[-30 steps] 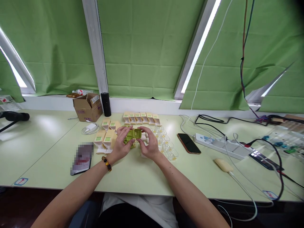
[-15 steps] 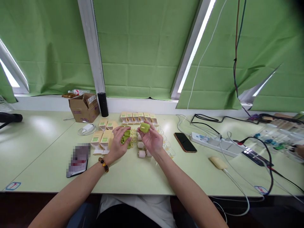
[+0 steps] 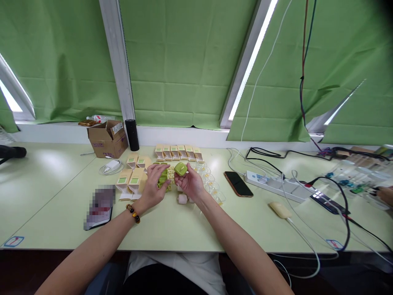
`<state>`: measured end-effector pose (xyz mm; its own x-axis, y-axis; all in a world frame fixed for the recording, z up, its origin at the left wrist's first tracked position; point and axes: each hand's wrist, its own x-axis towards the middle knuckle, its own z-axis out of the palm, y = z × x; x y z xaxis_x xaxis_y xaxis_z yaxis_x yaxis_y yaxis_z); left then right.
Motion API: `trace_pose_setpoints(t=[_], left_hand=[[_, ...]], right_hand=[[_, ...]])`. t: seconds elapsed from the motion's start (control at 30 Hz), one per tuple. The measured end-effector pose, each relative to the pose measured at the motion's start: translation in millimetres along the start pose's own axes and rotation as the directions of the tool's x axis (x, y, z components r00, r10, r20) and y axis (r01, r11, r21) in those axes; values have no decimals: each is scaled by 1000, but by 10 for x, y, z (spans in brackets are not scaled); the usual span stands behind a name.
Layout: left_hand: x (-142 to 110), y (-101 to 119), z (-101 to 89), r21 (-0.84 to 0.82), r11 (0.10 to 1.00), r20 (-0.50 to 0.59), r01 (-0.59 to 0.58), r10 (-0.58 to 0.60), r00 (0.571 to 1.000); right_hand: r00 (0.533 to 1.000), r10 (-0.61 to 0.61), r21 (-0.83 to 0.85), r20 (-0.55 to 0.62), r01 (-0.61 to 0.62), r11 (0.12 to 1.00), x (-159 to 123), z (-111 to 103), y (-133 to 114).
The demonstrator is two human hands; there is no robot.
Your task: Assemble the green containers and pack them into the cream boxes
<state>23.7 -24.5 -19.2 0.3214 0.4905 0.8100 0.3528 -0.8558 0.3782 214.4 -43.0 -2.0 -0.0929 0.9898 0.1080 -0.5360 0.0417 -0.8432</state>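
Green blinds [image 3: 190,61] hang behind a pale desk [image 3: 172,229], where a cardboard box [image 3: 107,143] stands at the back left. Of the two hands, the left hand [image 3: 155,184] is curved, thumb parted from fingers, over green containers [image 3: 163,178]; whether it touches them, I cannot tell. The right hand [image 3: 193,184] has its fingers closed around a rounded green case [image 3: 180,169], held up between both hands. Clear plastic shells [image 3: 215,188] lie just right; a pale pink piece [image 3: 182,199] sits nearer the front.

A green piece [image 3: 181,169] (round-cornered) sits tilted in the right fingers [image 3: 190,171].
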Motion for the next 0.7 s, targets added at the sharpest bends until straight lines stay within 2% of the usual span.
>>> trace_pose_setpoints(t=[0.1, 0.17, 0.4, 0.57, 0.7], left_hand=[[4, -6, 6, -58, 998, 27, -18, 20, 999], [3, -4, 9, -111, 994, 51, -16, 22, 998], [-33, -17, 41, -154, 988, 83, 25, -12, 996], [-24, -56, 71, -236, 954, 80, 185, -171, 982], [7, -125, 105, -438, 836, 87, 330, -326, 941]], right_hand=[[993, 114, -2, -18, -114, 993, -23, 40, -3], [988, 149, -41, -34, -150, 988, -42, 66, 3], [998, 65, -252, -11, -66, 965, -104, 133, 84], [999, 33, -205, -12, -35, 978, -66, 85, 95], [1000, -30, -251, 5, 30, 967, -59, 55, 21]])
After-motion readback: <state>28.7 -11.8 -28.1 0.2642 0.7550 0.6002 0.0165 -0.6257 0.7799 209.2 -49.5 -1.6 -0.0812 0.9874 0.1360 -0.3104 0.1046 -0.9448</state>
